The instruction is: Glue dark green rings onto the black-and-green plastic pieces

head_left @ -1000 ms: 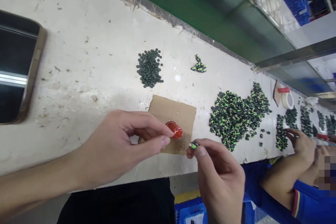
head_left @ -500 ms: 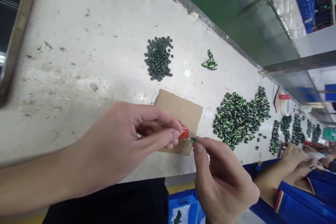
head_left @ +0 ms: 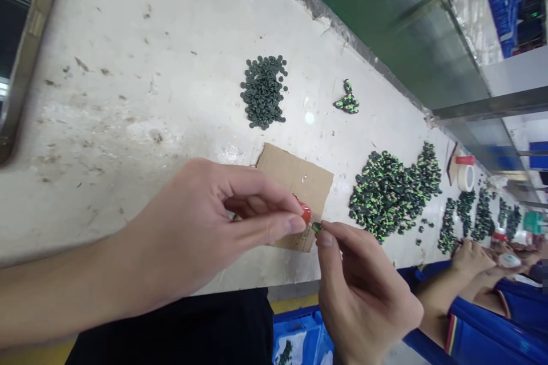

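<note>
My left hand [head_left: 226,222] is closed in a pinch on a small glossy red piece [head_left: 305,213], most of it hidden by the fingers. Between the thumb and forefinger of my right hand [head_left: 363,279] is a small dark piece with bright green marks [head_left: 316,227]. The two pieces are very close; I cannot tell whether they touch. Under the fingertips lies a square of brown cardboard [head_left: 291,168] with a few tiny shiny spots on it.
Small dark discs [head_left: 264,92] form a pile beyond the cardboard. Further right are a small cluster [head_left: 347,100] and a large heap [head_left: 389,194] of black-and-green pieces. A phone [head_left: 25,40] lies far left. Co-workers' hands [head_left: 473,256] are at the right.
My left hand has moved slightly right with the red piece, nearer my right fingertips. Both hands keep their grip. The view has shifted a little.
</note>
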Motion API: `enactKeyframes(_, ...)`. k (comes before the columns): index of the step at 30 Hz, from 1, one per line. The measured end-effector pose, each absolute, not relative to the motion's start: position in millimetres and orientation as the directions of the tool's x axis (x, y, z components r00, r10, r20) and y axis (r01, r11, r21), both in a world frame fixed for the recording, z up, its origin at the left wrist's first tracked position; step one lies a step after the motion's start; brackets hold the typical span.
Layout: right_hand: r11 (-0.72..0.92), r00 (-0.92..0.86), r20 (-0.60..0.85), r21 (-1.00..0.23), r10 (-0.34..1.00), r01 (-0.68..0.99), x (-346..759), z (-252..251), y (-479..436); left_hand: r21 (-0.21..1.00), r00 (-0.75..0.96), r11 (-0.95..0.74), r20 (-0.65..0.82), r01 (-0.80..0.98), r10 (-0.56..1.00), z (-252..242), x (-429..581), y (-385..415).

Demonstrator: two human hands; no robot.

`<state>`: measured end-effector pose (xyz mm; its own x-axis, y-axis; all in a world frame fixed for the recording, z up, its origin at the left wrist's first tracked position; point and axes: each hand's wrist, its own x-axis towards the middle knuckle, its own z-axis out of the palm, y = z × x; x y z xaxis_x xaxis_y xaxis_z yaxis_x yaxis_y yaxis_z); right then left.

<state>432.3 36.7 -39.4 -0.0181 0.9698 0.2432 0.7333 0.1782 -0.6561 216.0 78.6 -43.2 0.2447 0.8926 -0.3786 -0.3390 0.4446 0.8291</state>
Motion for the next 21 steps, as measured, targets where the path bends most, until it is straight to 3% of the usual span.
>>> enactKeyframes(15,0.194,-0.052,0.229,-0.659,0.972,0.727,432.5,-37.7,38.5,0.729,0.298,0.533,-0.443,-0.43,0.846,-43.4,217.6,81.3)
enactKeyframes(21,0.195,-0.06,0.22,-0.666,0.974,0.72,432.8,-38.5,38.3,0.749,0.281,0.531,-0.452,-0.397,0.847,-41.7,217.2,83.5)
